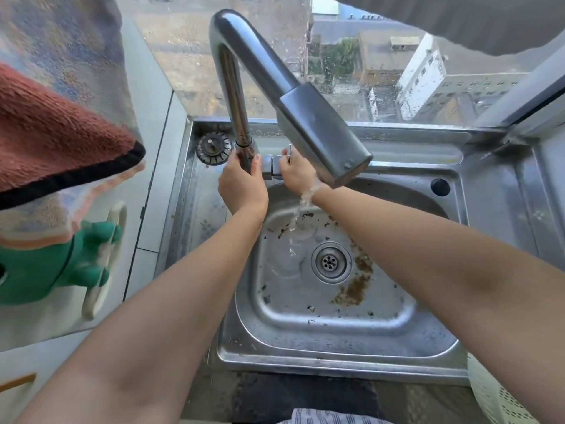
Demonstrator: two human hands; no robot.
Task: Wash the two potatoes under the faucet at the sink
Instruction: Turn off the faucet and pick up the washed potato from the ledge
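The faucet [244,96] stem is gripped by the left hand [241,185] to steady it, while its lever [282,165] is pinched by the right hand [296,175] fingers (water runs; no potatoes visible).

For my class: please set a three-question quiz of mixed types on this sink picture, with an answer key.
1. True or false: two potatoes lie in the sink basin.
2. What does the left hand grip?
A. the faucet column
B. the green glove
C. the spare strainer
3. Fill in: water falls from the spout over the right ____ before reaching the basin.

Key
1. False: only brown debris and the drain show.
2. A
3. wrist; the right hand is at the lever handle.
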